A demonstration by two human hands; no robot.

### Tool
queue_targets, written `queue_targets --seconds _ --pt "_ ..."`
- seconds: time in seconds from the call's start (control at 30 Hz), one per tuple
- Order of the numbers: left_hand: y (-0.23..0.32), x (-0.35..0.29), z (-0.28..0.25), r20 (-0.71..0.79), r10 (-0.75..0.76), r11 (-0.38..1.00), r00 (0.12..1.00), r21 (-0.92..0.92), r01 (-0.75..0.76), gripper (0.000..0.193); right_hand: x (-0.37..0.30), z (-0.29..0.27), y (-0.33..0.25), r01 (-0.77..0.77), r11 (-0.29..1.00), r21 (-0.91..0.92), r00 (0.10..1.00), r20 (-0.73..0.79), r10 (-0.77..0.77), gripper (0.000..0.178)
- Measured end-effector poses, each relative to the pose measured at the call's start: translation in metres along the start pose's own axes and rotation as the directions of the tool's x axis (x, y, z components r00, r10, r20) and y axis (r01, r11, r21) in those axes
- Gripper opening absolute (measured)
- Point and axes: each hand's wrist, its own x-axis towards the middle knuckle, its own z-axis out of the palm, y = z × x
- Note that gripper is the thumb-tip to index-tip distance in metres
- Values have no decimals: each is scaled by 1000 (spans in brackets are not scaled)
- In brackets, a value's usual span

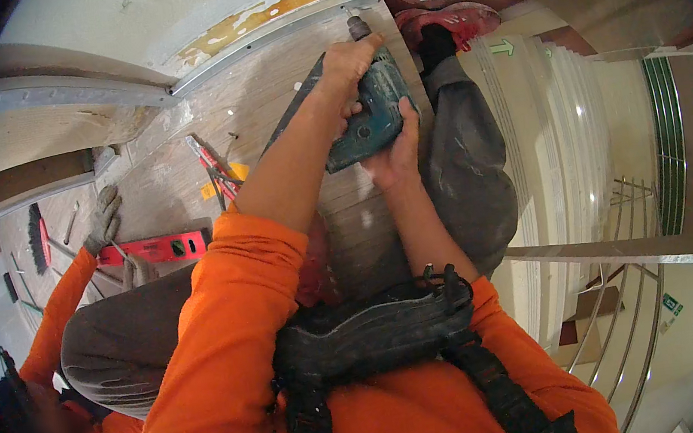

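Both my hands are on a teal, dust-smeared power drill (pixel 383 91), which points away from me towards the foot of the wall. My left hand (pixel 349 65) wraps over its front part, just behind the dark chuck. At the rear, my right hand (pixel 397 148) grips the lower body, thumb up along the side. The drill's tip is at a metal floor track (pixel 289 30) fixed along the wall; whether the bit is inside the metal is too small to tell. Part of the drill's left side lies hidden behind my left hand and forearm.
Left of me, a co-worker's gloved hand (pixel 104 216) is beside a red spirit level (pixel 169 248). A red-and-black brush (pixel 39 239), red-handled tool (pixel 208 160) and yellow piece (pixel 225 179) lie on the floor. Stairs (pixel 560 121) drop away at right, with a metal railing (pixel 642 301).
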Motion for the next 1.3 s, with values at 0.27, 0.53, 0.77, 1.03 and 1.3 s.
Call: queue_targets --seconds 0.27,0.53,0.77,1.03,1.3 --pt "-9 28 0 0 24 999 1000 27 -24 50 -2 11 3 -7 997 75 998 -55 11 63" --pt "-8 31 -2 3 94 969 996 228 -93 54 -2 17 3 -6 995 101 995 -102 16 60" --pt "-19 63 -6 103 283 755 954 589 -288 36 -1 20 6 -13 986 164 993 -118 32 60" --pt "-1 29 -7 31 252 810 967 541 -228 61 2 23 8 18 982 188 988 -152 11 61" --pt "-29 57 -20 146 553 412 820 808 -422 81 11 25 19 53 988 147 969 -246 -15 71"
